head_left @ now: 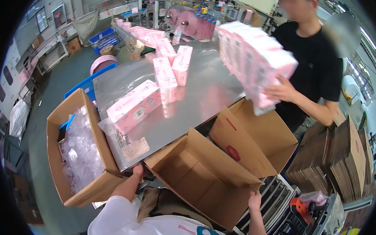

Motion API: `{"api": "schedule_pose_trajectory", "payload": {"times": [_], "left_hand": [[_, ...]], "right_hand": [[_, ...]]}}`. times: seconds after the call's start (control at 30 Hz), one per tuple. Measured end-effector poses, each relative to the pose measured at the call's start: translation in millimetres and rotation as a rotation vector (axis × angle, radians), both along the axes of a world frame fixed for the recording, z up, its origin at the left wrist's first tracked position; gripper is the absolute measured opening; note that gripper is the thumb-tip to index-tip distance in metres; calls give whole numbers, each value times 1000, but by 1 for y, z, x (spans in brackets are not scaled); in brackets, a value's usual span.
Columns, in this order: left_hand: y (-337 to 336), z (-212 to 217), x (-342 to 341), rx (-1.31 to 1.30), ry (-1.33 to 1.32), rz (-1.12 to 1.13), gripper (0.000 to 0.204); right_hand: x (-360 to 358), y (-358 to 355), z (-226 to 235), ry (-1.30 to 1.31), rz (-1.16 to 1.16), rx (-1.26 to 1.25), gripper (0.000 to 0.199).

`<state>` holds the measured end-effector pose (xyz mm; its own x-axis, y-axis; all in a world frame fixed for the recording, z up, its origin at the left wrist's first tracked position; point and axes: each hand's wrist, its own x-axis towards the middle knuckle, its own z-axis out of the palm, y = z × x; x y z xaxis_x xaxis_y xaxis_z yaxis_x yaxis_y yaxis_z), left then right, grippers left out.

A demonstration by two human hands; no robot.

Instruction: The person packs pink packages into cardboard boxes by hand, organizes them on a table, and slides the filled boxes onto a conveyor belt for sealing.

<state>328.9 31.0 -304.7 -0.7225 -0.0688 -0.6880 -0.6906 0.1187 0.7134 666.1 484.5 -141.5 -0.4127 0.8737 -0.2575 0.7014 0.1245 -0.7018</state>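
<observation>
An open, empty cardboard box stands in front of me against the metal table. My right hand grips the rim at its right end. At the opposite end, my left hand is closed at the box's corner, close to the table edge; its fingertips are partly hidden. On the metal table several pink-and-white wrapped packs lie, the closest being a long pack. Across the table a co-worker in a black shirt holds a stack of similar packs above a second open box.
To my left, a cardboard box holds crumpled clear plastic. Flattened cartons are stacked at right, beyond a roller conveyor and a tool cart. Further packs line up toward a machine with pink film rolls.
</observation>
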Motion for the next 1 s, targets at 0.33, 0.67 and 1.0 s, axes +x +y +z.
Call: {"api": "schedule_pose_trajectory", "payload": {"times": [0.33, 0.67, 1.0], "left_hand": [[-35, 309, -39, 8, 336, -893, 41], [-37, 301, -186, -1279, 823, -964, 102], [-31, 323, -215, -545, 438, -899, 89]], "right_hand": [[-29, -9, 56, 70, 236, 600, 70], [-197, -111, 128, 98, 705, 507, 68], [-477, -189, 150, 256, 1085, 536, 72]]}}
